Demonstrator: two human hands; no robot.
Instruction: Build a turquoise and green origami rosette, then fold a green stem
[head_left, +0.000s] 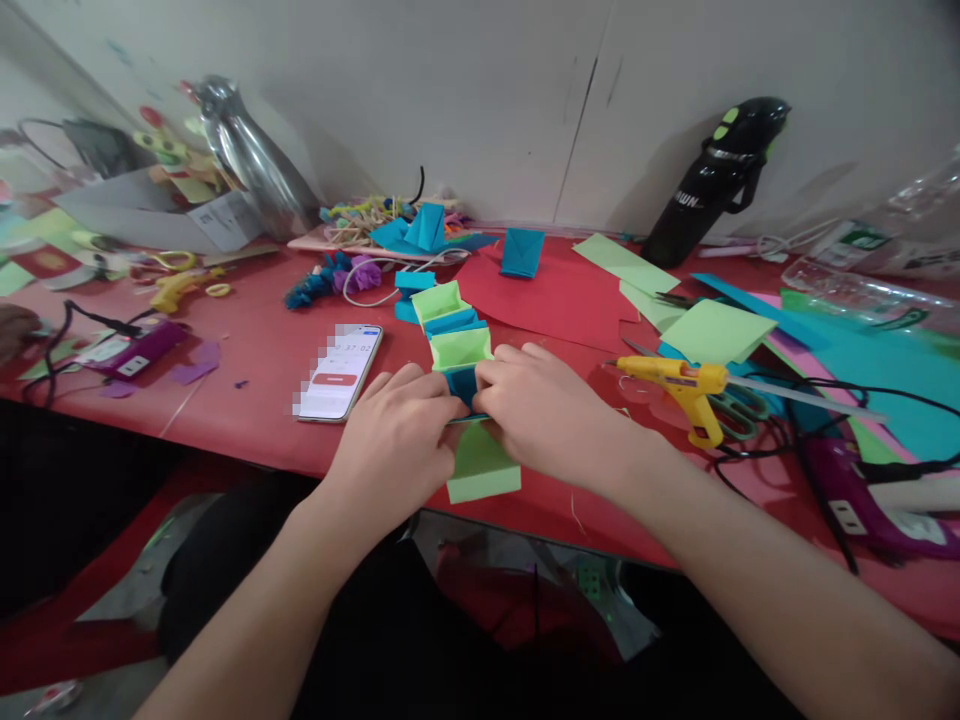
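Both my hands grip a folded paper strip (460, 349) of alternating light green and blue sections, near the table's front edge. My left hand (405, 430) pinches a blue section from the left, fingers curled. From the right, my right hand (544, 405) closes on the same section, the two hands almost meeting. A flat green end panel (484, 465) of the strip reaches toward me below the hands. The strip's far end runs back to a small blue folded piece (414, 290). My fingertips are partly hidden.
A phone (341, 372) lies left of my hands. On the right are a yellow glue gun (675, 380), green-handled scissors (739, 412), cables, a purple power strip (862, 490) and coloured paper. A black bottle (709, 185) and a steel jug (251, 155) stand by the wall. Another person's hand (15, 330) shows far left.
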